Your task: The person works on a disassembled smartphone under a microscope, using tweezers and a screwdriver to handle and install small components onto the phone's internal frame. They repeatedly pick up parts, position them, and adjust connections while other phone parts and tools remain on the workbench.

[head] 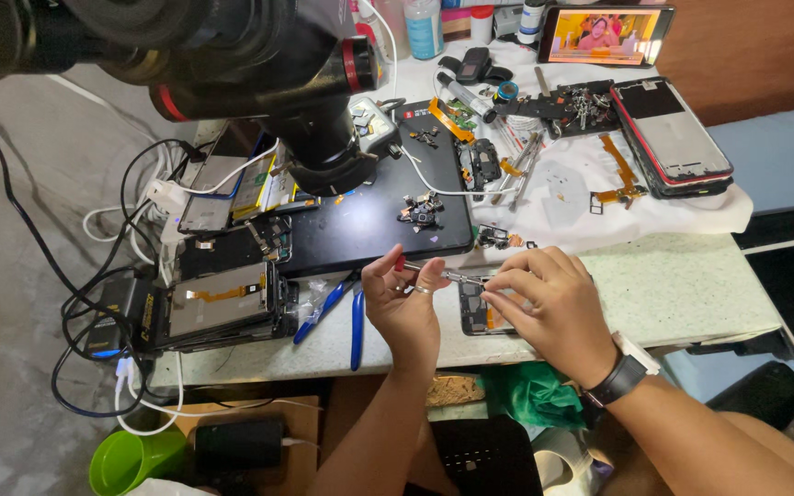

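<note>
Both hands are working at the counter's (pixel 691 294) front edge: my left hand (pixel 406 303) is pinching a thin screwdriver (pixel 448 274), while my right hand (pixel 553 308) is gripping the opened phone (pixel 473 312) lying flat there. Blue-handled pliers (pixel 357 321) are lying just left.

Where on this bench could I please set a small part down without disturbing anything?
The speckled benchtop is bare right of the right hand, below the white cloth. The black mat has open room left of its loose camera parts. It is crowded on the cloth and at the stacked opened phones by the left hand.
</note>
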